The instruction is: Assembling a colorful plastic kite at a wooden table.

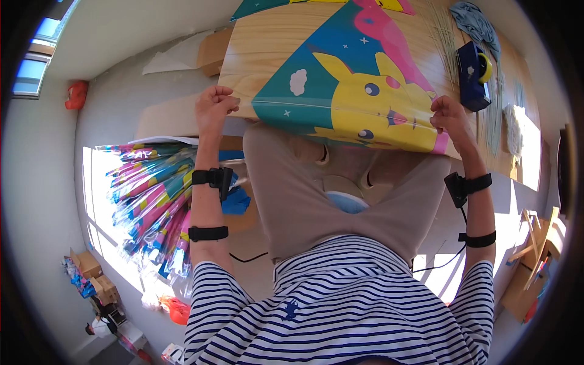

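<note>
A triangular printed sheet (292,79), which looks like a kite sail, lies over the table's near edge. It is teal, blue and pink, with a yellow cartoon animal, and its lower part bends down toward my knees. A thin clear strip (304,102), apparently tape, stretches across it from hand to hand. My left hand (214,108) pinches the strip's left end, just off the sheet's left corner. At the other end, my right hand (449,118) is closed in a pinch beside the sheet's right edge. Both hands are slightly above the table's near edge.
On the wooden table (249,61), a dark blue tape dispenser (473,79) with a yellow roll stands at right, by thin pale rods (443,36) and a blue-grey cloth (474,24). Plastic-wrapped printed bundles (152,194) are heaped at my left. A wooden stand (535,249) is at lower right.
</note>
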`<state>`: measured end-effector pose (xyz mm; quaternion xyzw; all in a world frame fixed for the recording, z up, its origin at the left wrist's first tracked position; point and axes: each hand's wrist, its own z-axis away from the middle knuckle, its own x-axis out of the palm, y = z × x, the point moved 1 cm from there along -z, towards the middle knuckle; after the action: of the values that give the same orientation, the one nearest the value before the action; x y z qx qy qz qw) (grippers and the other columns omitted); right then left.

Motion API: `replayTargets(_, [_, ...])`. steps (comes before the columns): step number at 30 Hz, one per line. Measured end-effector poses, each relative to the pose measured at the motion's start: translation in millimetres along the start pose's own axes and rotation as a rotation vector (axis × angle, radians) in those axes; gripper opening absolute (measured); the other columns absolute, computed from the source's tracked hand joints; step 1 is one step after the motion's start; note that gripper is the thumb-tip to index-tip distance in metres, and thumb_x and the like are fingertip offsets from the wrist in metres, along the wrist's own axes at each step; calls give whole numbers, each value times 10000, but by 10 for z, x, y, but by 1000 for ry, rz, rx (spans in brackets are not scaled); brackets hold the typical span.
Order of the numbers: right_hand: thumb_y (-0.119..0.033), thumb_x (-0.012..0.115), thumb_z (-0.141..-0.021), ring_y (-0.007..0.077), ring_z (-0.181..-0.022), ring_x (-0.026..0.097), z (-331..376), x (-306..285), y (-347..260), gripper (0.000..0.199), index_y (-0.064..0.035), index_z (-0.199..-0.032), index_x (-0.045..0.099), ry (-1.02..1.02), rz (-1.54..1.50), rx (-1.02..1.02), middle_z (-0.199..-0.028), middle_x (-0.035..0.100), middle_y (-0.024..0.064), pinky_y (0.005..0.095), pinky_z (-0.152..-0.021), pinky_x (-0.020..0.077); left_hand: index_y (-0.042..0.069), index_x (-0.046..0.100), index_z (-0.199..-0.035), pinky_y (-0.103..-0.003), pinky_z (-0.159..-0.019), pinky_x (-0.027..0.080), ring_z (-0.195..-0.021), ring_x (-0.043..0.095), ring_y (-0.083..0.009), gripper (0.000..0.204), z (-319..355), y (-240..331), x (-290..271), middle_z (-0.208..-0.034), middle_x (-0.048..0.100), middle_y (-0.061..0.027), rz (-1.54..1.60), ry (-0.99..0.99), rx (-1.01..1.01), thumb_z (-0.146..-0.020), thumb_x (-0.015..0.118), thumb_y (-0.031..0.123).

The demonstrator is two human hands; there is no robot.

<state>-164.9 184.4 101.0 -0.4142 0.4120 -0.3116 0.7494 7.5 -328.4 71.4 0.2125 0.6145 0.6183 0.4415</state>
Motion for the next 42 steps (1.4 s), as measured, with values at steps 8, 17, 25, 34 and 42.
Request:
replayTargets(8, [54,620,-760,92,-592,515,-85,28,30,178,-16,-908,551,2,27,21,-701,537,6,239,-531,397,-27,630,-986,-253,-614,494,-652,627,-136,251,-135,-158,122,-763,662,-67,-77,40,8,-760,735,6])
replayTargets(17, [53,616,-758,89,-586,513,-106,67,17,166,-11,-898,554,2,17,18,-700,531,7,237,-524,401,-41,654,-937,-258,-616,513,-638,636,-132,234,-189,-200,235,-727,662,-62,-307,112,46,-719,732,-6])
replayTargets(25, [57,624,-747,91,-597,521,-133,103,-13,176,-9,-896,556,-10,23,35,-724,541,11,238,-520,409,-26,671,-897,-273,-599,519,-631,647,-146,251,-199,-187,292,-709,663,-70,-380,145,33,-655,736,-19])
replayTargets(34, [83,633,-735,96,-602,534,-179,109,46,192,-1,-888,555,-15,27,33,-764,553,26,242,-504,415,-13,682,-891,-283,-613,532,-668,646,-165,250,-278,-344,304,-751,672,-86,-552,211,113,-651,755,-19])
replayTargets(42, [59,671,-708,123,-520,554,-280,76,224,183,12,-861,582,3,122,30,-688,573,49,275,-466,419,18,684,-894,-339,-721,533,-750,658,-233,244,-207,-181,357,-777,672,-97,-577,187,38,-661,751,49])
